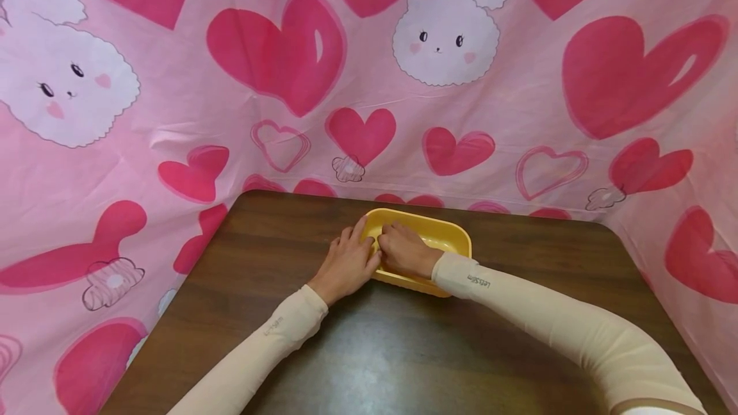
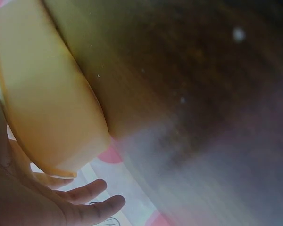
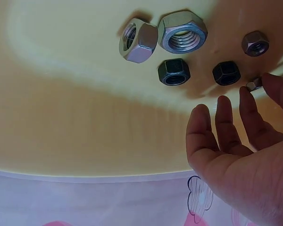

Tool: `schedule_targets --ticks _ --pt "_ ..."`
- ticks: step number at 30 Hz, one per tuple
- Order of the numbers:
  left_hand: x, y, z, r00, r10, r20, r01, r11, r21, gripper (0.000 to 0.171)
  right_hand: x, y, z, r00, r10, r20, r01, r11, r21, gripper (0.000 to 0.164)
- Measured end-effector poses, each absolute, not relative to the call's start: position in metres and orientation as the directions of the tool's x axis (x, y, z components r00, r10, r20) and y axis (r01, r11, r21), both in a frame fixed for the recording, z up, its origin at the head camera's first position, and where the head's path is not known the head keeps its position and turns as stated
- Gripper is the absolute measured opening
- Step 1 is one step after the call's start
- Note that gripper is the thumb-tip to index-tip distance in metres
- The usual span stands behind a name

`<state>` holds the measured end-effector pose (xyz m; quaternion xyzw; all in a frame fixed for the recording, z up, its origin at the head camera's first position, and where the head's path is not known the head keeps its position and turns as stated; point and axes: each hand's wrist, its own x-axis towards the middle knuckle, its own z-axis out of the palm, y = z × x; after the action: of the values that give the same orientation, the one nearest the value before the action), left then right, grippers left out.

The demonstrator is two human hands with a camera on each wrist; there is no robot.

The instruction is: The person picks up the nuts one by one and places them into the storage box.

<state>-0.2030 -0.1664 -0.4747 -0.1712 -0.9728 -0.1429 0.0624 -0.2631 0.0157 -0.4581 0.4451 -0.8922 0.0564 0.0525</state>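
A yellow tray (image 1: pixel 435 228) stands on the table, with several hex nuts in it. My left hand (image 1: pixel 344 268) rests over its left end, fingers spread and mostly straight along the rim, as the left wrist view also shows. My right hand (image 1: pixel 406 253) reaches inside the tray. In the right wrist view its thumb and a fingertip pinch a tiny silver nut (image 3: pixel 254 84) close to the tray floor. Around it lie two large silver nuts (image 3: pixel 145 44), two dark nuts (image 3: pixel 173 70) and a smaller greyish nut (image 3: pixel 255 43). The head view hides these nuts behind my right hand.
The dark brown wooden table (image 1: pixel 357 351) extends around the tray, its back edge just beyond it. A pink cloth (image 1: pixel 380 95) printed with hearts and rabbits hangs behind and along both sides.
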Motion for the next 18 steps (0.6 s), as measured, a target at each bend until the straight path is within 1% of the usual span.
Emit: schedule_targets --ticks 2,5,8,12,13,18 --pt "-0.203 -0.166 -0.474 -0.934 0.315 0.169 0.35 0.901 0.255 0.049 -0.264 0.017 -0.458 -0.599 -0.788 0.141 -0.8 0.597 -0.061 0.009" --pt "-0.203 -0.165 -0.474 -0.934 0.314 0.169 0.349 0.902 0.254 0.048 -0.268 0.02 -0.463 -0.581 -0.798 0.16 -0.813 0.579 -0.067 0.01" --pt "-0.203 -0.165 -0.473 -0.935 0.314 0.163 0.347 0.903 0.255 0.048 -0.281 0.026 -0.481 -0.571 -0.8 0.185 -0.821 0.562 -0.1 0.013" --pt "-0.205 -0.165 -0.472 -0.937 0.315 0.149 0.344 0.907 0.245 0.05 -0.299 0.037 -0.506 -0.578 -0.791 0.2 -0.816 0.561 -0.141 0.018" --pt "-0.205 -0.165 -0.472 -0.938 0.314 0.145 0.341 0.908 0.242 0.052 -0.301 0.039 -0.509 -0.576 -0.791 0.205 -0.817 0.561 -0.133 0.019" --pt "-0.206 -0.166 -0.473 -0.941 0.31 0.132 0.334 0.913 0.234 0.053 -0.301 0.049 -0.505 -0.59 -0.778 0.213 -0.806 0.556 -0.203 0.017"
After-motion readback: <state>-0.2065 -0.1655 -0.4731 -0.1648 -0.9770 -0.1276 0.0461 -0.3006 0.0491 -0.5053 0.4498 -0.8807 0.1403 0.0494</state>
